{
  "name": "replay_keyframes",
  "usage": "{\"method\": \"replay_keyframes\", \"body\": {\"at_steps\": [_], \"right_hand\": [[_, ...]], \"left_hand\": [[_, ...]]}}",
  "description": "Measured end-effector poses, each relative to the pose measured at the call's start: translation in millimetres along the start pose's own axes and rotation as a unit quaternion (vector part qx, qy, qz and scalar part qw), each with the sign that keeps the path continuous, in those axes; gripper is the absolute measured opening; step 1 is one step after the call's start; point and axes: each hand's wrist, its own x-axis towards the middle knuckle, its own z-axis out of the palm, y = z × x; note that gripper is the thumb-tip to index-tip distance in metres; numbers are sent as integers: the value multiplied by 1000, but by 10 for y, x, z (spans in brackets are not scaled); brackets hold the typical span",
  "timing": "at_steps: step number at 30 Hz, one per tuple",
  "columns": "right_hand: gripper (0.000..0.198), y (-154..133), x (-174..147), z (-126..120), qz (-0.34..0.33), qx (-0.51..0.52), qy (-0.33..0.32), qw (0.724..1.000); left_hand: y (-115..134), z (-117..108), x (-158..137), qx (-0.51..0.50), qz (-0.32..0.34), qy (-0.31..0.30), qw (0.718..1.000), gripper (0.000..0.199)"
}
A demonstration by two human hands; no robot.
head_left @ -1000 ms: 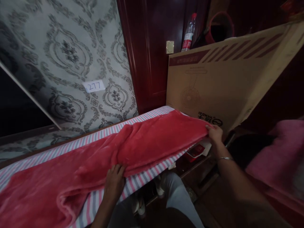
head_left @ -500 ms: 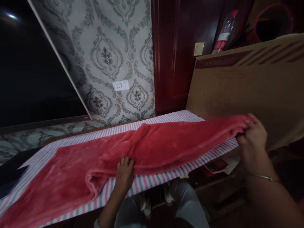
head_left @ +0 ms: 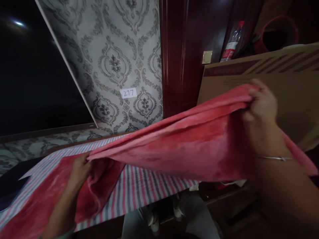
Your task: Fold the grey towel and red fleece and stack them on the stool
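Observation:
A red plush blanket (head_left: 174,149) stretches between my two hands above a table covered with a striped cloth (head_left: 139,189). My right hand (head_left: 261,103) grips its upper edge at the right, raised in front of the cardboard; the fabric hangs in a loose sheet below it. On the left, my left hand (head_left: 81,167) pinches a fold of the same blanket, lower and close to the table. The blanket's left part still lies on the striped cloth, partly behind my left forearm. A flap of it shows beyond my right forearm.
A large cardboard sheet (head_left: 269,79) stands at the right, with a red-capped plastic bottle (head_left: 230,46) behind its top edge. A dark television screen (head_left: 42,73) is at the left. A label (head_left: 128,93) reading 277 is on the patterned wall. Dark fabric (head_left: 15,186) lies at the table's left end.
My right hand has lifted its end of the blanket higher. My left hand has moved left and now pinches a fold. The blanket's right part has come up off the table.

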Motion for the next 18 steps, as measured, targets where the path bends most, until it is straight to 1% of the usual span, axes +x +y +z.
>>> {"method": "replay_keyframes", "body": {"at_steps": [1,2,3,4,5,6,8,10,11,12,14,16,18], "right_hand": [[37,76,-68,134,48,-2,-6,999],[37,161,-137,267,95,-6,-9,995],[37,250,-196,396,130,-15,-12,991],[36,334,-236,517,149,-23,-15,988],[36,410,-254,626,154,-29,-21,987],[36,473,-247,721,146,-33,-28,988],[34,565,-176,860,110,-28,-41,993],[32,633,-89,909,71,-13,-44,996],[32,671,-65,891,55,-6,-42,998],[32,722,-67,841,46,-1,-40,998],[34,876,-172,632,46,-4,-38,998],[35,1105,-416,287,74,-19,-39,996],[37,1371,-766,-149,116,-61,-29,991]], "left_hand": [[-13,0,91,-74,-60,-47,994,17],[-25,5,180,-143,-103,-84,981,19],[-31,7,266,-203,-118,-103,966,22],[-25,-1,345,-252,-107,-98,957,26],[-5,-22,415,-276,-80,-69,955,29],[29,-57,476,-275,-45,-22,960,29],[124,-168,567,-219,30,97,970,24],[206,-310,620,-128,109,208,964,19],[223,-381,633,-80,149,242,955,19],[213,-444,636,-32,186,261,947,21],[101,-525,605,68,238,267,931,25],[-130,-519,517,144,261,230,926,29],[-439,-418,369,192,263,161,932,32]]}}
